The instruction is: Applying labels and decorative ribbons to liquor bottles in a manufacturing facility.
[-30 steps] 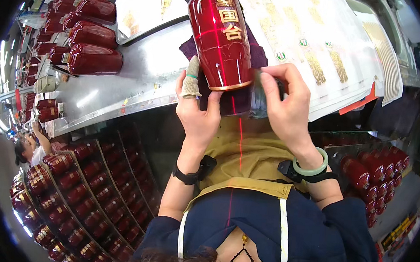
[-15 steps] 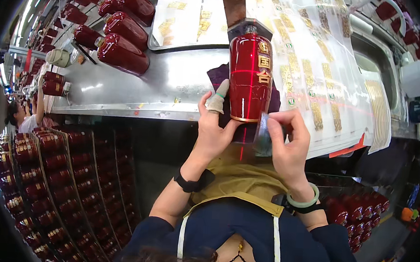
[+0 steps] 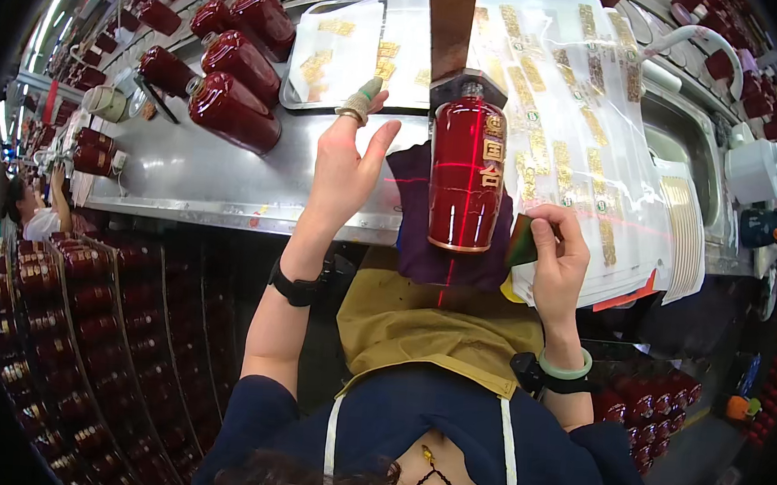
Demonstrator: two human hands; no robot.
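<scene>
Seemingly I'm at fetching gold decals (image 3: 386,51): my splayed left hand (image 3: 344,163) hangs by the far tray (image 3: 301,105); my right hand (image 3: 561,253) pinches a green sheet (image 3: 522,243), right of the red glass bottle (image 3: 465,180); lifting calls for delicacy.

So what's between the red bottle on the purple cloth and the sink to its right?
In the head view, mainly white sheets with gold decals lie between the bottle and the sink.

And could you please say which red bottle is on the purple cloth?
The red bottle between the left hand and right hand: red light lines cross it; the other bottles sit off the cloth.
</scene>
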